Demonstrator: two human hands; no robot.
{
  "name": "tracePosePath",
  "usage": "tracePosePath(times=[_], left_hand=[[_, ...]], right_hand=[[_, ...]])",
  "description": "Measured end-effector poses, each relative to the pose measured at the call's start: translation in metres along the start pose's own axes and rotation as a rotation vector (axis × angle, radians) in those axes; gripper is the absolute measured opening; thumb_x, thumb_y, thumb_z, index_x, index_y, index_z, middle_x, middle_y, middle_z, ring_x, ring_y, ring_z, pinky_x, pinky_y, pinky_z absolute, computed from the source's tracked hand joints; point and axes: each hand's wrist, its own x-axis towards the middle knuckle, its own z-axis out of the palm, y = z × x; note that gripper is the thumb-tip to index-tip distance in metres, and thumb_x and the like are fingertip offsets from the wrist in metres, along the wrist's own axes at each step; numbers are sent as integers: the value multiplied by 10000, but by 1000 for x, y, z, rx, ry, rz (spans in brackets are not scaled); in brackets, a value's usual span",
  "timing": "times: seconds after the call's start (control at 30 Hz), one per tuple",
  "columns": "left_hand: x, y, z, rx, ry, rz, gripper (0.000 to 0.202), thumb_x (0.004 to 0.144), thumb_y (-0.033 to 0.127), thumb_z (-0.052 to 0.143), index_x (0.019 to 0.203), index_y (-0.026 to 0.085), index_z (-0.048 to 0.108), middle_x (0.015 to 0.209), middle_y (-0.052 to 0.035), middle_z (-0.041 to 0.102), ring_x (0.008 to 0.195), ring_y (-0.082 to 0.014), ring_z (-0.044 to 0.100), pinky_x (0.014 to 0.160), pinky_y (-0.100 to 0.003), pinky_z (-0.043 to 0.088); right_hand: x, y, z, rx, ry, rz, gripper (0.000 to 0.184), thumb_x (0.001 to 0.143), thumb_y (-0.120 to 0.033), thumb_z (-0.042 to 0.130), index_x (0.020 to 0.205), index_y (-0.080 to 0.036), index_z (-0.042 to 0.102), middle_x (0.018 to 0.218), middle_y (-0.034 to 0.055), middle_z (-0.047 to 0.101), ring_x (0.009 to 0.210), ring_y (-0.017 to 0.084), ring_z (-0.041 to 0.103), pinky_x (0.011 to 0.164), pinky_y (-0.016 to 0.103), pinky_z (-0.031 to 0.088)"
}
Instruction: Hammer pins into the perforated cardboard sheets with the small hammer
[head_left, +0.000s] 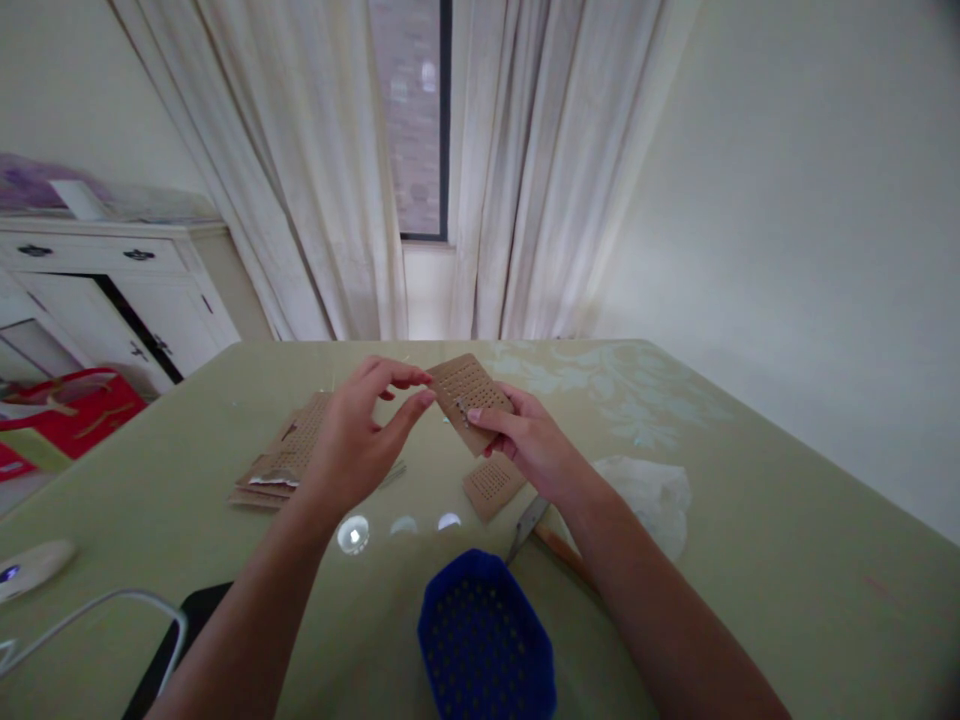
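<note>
Nearest of all, a blue basket [484, 640] with a holed floor stands on the desk [787, 560] between the forearms; I cannot tell whether anything lies in it. To its left are a black pad [161, 650], a white cable [97, 610] and a pale gadget [34, 568]. Just beyond the basket, a metal tool [527, 525] pokes out from under the right wrist, with a crumpled white bag [652, 490] beside that arm. A small holed piece [493, 482] lies flat below the right hand [529, 440], which is clamped, thumb on top, on a brown holed board [469, 395] raised and tilted above the desk. The left hand [352, 440] has thumb and forefinger drawn close together at the board's left edge; whether they pinch something thin there, I cannot tell. By my reading, fine work on the board's holes is in hand, and it calls for a steady hold and careful aim. A stack of like boards [289, 455] rests left of the left hand. Farther off are a red bag [67, 405], a white cabinet [112, 290], curtains [315, 170] and a window [412, 120].
</note>
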Motion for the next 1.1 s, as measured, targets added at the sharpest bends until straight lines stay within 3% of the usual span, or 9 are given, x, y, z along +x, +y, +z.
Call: tracePosePath(times=[0.13, 0.33, 0.43, 0.53, 0.67, 0.7, 0.9, 1.0, 1.1], left_hand=[[-2, 4, 3, 109, -59, 232, 184, 966, 391, 774, 1102, 279, 826, 1142, -70, 767, 1121, -279, 657, 1040, -464, 511], [-8, 10, 8, 142, -48, 301, 147, 997, 314, 751, 894, 315, 857, 1030, -30, 828, 1041, -272, 663, 1031, -489, 456], [-7, 22, -1, 2, 22, 310, 123, 999, 329, 750, 918, 304, 838, 996, -17, 833, 1004, -247, 699, 1005, -437, 507], [-3, 15, -15, -12, -22, 152, 162, 1017, 382, 705, 979, 274, 820, 974, -13, 835, 936, -224, 737, 925, -364, 558], [-2, -36, -16, 302, -583, -252, 226, 973, 385, 648, 873, 243, 792, 813, -9, 807, 766, -213, 728, 706, -296, 529], [-5, -51, -12, 358, -633, -301, 164, 906, 319, 692, 801, 235, 786, 758, -17, 793, 729, -223, 724, 674, -299, 508], [-28, -103, 20, 452, -650, -399, 73, 826, 218, 731, 769, 216, 777, 830, -89, 816, 814, -277, 759, 766, -349, 520], [-30, -101, 26, 422, -628, -399, 48, 814, 220, 751, 775, 203, 773, 819, -109, 808, 811, -293, 760, 808, -384, 544], [-20, -81, 21, 312, -578, -325, 186, 947, 305, 649, 939, 185, 792, 935, -127, 824, 877, -283, 756, 859, -396, 569]], right_hand=[[-4, -4, 5, -57, 18, -41, 301, 734, -316, 872, 984, -195, 755, 818, 10, 725, 662, 156, 607, 527, 249, 442], [-5, -2, 4, -278, -44, -81, 201, 795, -323, 799, 921, -200, 703, 735, -16, 653, 583, 133, 561, 481, 242, 428], [1, 8, -3, -500, 43, -137, 166, 801, -278, 796, 888, -215, 670, 705, -38, 607, 540, 122, 552, 465, 241, 416], [7, 15, -8, -567, 111, -125, 132, 827, -279, 767, 871, -217, 660, 692, -35, 616, 525, 127, 557, 468, 253, 427], [9, 11, -8, -451, 132, -163, 177, 834, -357, 779, 836, -216, 672, 687, -28, 628, 554, 131, 534, 497, 265, 427], [8, 9, -7, -408, 115, -158, 179, 820, -359, 789, 835, -215, 686, 698, -26, 634, 575, 134, 536, 510, 265, 426], [2, 2, -2, -223, -12, -64, 251, 765, -331, 846, 964, -194, 778, 836, 7, 733, 699, 147, 592, 597, 265, 437], [1, 2, -2, -165, -32, -40, 320, 737, -316, 891, 1016, -200, 784, 901, 20, 773, 735, 152, 625, 620, 264, 433], [0, 0, -4, -99, -48, -20, 344, 731, -341, 926, 1018, -206, 792, 938, 31, 791, 750, 155, 640, 633, 267, 429]])
